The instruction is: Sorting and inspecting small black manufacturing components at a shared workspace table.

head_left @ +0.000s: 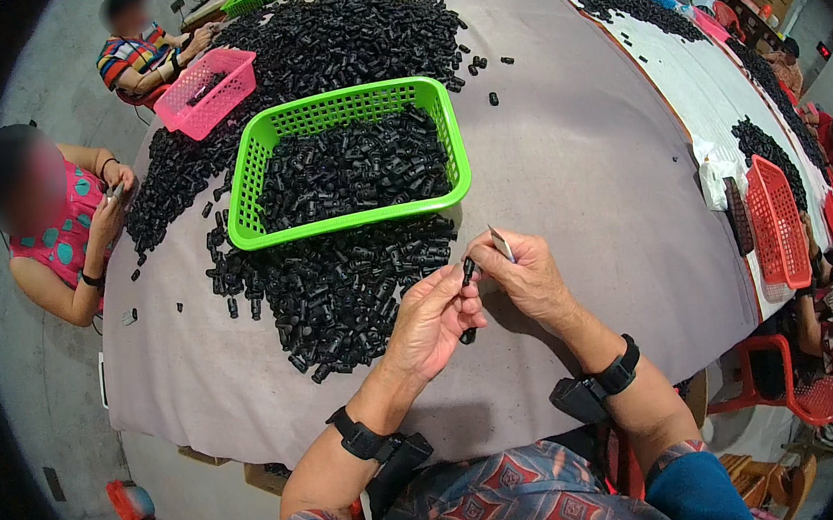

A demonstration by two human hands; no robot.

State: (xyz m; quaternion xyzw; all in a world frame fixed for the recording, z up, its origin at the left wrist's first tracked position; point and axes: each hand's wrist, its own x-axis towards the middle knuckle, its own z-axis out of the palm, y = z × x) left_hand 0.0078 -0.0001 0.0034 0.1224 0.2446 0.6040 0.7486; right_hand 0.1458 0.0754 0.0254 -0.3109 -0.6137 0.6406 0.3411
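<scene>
My left hand (430,320) pinches a small black ribbed plastic part (468,270) between thumb and fingers. A second black piece (468,336) shows just below those fingers; whether it is held or lies on the cloth I cannot tell. Closed round a small knife with a pale, pointed blade (500,243), my right hand (527,272) meets the left at the held part. Beyond them stands a bright green slotted basket (354,222) heaped with similar black parts (354,169). Against its near side, left of my hands, spreads a loose pile of black parts (336,297).
A grey-brown cloth (585,146) covers the table. A far larger heap (348,38) lies behind the basket, with a pink basket (209,92) at its left. Two people (56,212) sit along the left edge. At right are a white-covered table (662,70) and a red basket (776,219).
</scene>
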